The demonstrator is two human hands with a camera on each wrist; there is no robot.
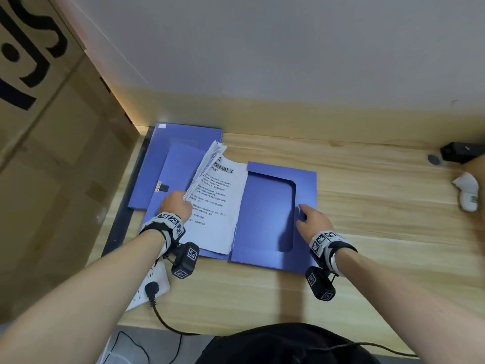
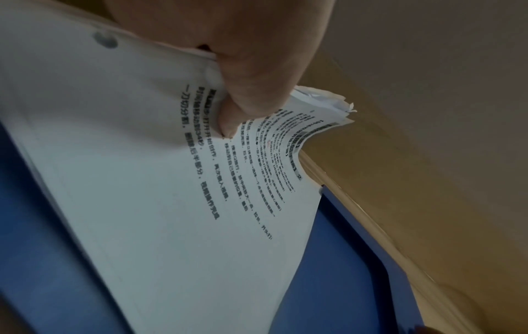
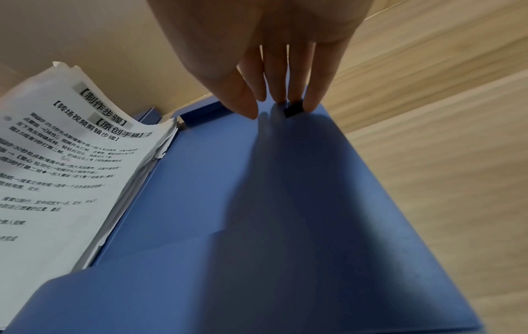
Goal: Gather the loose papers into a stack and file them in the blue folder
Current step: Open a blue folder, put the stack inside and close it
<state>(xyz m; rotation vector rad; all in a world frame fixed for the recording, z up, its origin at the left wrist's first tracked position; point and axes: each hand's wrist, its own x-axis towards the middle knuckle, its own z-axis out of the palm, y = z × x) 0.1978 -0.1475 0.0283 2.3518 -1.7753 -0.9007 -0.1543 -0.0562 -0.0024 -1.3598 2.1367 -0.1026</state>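
Left fingers (image 2: pixel 251 95) pinch the left edge of the paper stack (image 1: pixel 217 203), thumb on top, sheets bowing up at the far end. The left hand (image 1: pixel 176 206) sits at about 9 o'clock of the stack. Right fingers (image 3: pixel 285 90) are straight and close together, tips resting on the blue folder (image 1: pixel 265 211) flap beside a small dark tab (image 3: pixel 293 109); nothing is curled round it. The right hand (image 1: pixel 312 222) is at 3 o'clock of the stack, on the flap's right edge.

The stack lies inside the open folder, in its middle panel, long axis running 6 to 12 o'clock and tilted slightly toward 1. Its right edge is just beside the flap's hinge line. Left edge is lifted, right edge down, so the papers look not fully seated.

Likely next: left hand lowers the stack flat, right hand folds the flap over toward 9 o'clock. Right hand is nearer the flap, left nearer the papers. Risk: fanned far corners catching under the flap.

Wooden table (image 1: pixel 367 206) underneath, cardboard box (image 1: pixel 52 153) at 9 o'clock.
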